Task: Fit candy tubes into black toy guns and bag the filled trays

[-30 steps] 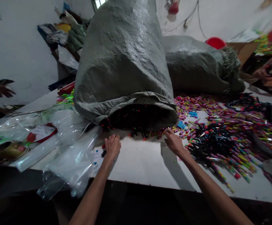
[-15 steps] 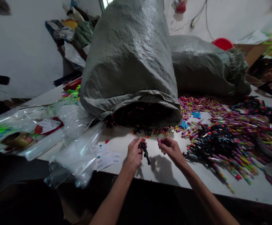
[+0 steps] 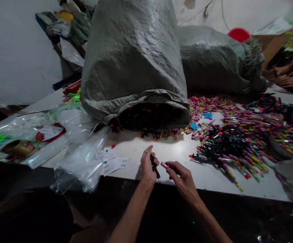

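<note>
My left hand (image 3: pixel 147 165) holds a small black stick-shaped piece (image 3: pixel 154 167) near the table's front edge. My right hand (image 3: pixel 180 174) pinches a small pink tube (image 3: pixel 164 165) and holds it close to the black piece. A big grey woven sack (image 3: pixel 133 64) lies on the white table (image 3: pixel 166 152) with its mouth towards me, and black pieces with coloured tips (image 3: pixel 146 118) spill out of it. To the right lies a heap of black pieces (image 3: pixel 222 145) mixed with many coloured tubes (image 3: pixel 252 131).
Clear plastic bags (image 3: pixel 80 162) and paper labels (image 3: pixel 114 163) lie at the left, with a roll of tape (image 3: pixel 16 148) under plastic. A second grey sack (image 3: pixel 212 64) lies behind. Another person's hands (image 3: pixel 285 72) are at the far right.
Both hands drew back from the sack's mouth towards the front edge. The left picked up a black piece, the right a pink tube, and they came together.
</note>
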Demonstrator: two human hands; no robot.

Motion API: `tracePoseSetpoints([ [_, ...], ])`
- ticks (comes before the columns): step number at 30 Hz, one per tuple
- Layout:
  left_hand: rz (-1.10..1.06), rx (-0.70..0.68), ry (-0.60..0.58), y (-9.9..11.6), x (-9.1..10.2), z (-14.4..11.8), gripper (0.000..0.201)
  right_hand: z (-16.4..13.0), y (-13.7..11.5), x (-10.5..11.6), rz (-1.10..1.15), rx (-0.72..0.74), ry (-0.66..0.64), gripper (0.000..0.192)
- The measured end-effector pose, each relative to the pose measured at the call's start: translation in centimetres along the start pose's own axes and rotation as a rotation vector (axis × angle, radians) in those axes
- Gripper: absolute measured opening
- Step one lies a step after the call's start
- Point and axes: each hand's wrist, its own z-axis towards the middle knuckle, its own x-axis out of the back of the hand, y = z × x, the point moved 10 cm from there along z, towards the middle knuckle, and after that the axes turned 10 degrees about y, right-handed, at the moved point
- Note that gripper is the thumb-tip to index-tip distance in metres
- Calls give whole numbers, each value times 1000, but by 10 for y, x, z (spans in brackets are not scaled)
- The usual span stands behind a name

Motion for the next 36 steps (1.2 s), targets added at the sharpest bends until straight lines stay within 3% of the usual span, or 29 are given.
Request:
tracePoseSetpoints([
  [3, 22, -74, -38, 18, -10, -1, 33, -19, -6, -7, -5, 49, -77, 25],
  [12, 54, -278, 50, 38, -11, -7, 24, -33, -7, 0, -7, 116, -1, 24],
  [22, 48, -353, 70, 44, -14, -14, 22, -39, -21, 5, -90, 352, 85, 27],
  [36, -1, -372, 67, 49, -16, -20, 24, -44, -24, 4, -118, 398, 80, 31],
])
